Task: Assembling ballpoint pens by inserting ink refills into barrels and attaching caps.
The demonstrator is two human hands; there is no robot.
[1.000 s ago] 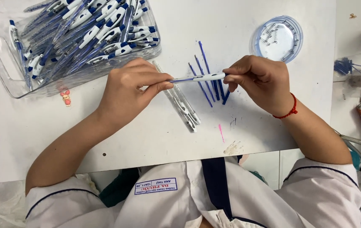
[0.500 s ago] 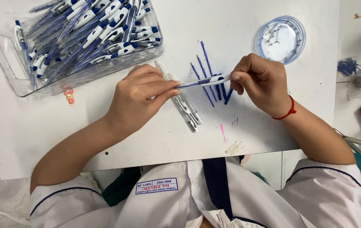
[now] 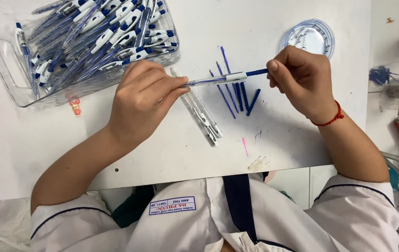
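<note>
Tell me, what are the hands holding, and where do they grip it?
One pen: left hand pinches its clear barrel end, right hand its blue end.

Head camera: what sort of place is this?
Probably a small pen-assembly workbench: a white table with a clear bin of finished pens, loose blue refills, and both hands, left and right, holding a pen.

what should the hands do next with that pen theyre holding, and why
Probably push the two ends together: the left hand and right hand hold one blue and white plastic pen level above the white table, and its blue end part by the right fingers looks not fully seated.
</note>
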